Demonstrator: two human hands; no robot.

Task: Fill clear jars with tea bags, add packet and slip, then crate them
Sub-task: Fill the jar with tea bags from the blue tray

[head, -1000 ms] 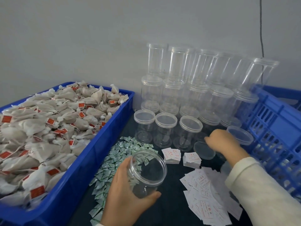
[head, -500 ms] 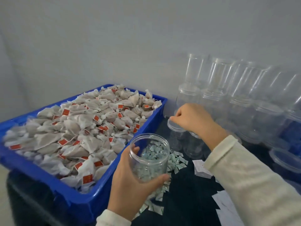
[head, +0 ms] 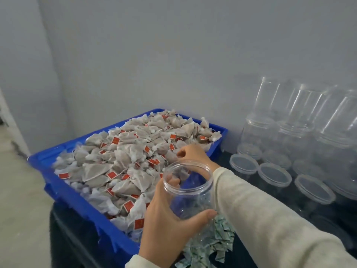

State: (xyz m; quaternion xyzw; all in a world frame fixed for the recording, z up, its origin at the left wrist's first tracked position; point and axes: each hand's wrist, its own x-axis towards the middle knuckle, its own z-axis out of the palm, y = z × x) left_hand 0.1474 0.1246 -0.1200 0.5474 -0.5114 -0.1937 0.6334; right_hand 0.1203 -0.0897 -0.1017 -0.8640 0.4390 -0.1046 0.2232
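Head view, near to far. At 6 o'clock the left hand (head: 166, 219) grips an empty clear jar (head: 190, 190), fingers and thumb wrapped round its wall, mouth open and tilted toward the bin. Under and just right of it, at 5 o'clock, a loose heap of small green packets (head: 214, 240) lies on the dark desk (head: 270, 192). The right sleeve (head: 270, 225) crosses from 4 o'clock behind the jar.

Just past the jar rim, the right hand (head: 193, 153) reaches over the near right corner of the blue bin (head: 77, 194), fingers curled down among the tea bags (head: 123, 161). Whether it has hold of a bag I cannot tell; the fingertips are buried in the pile.

Bin runs from 9 toward 12 o'clock, heaped above its rim with grey pyramid bags with red tags. At 2 to 3 o'clock, lidded empty jars (head: 274, 175) stand in rows, with taller stacks (head: 289, 117) behind, against the wall. No crate or slips in frame.

Judgement: filling step, jar not yet holding any bags.

Risks from here:
- Strings and tags look tangled; lifting one bag could drag several over the bin edge onto the desk or floor.
- Jar is held tilted, in one hand only; a push from the loaded hand could twist it loose.
- Sleeve sweeps close to the packet heap and could scatter it.
- Overfilling would leave no room for packet and slip.
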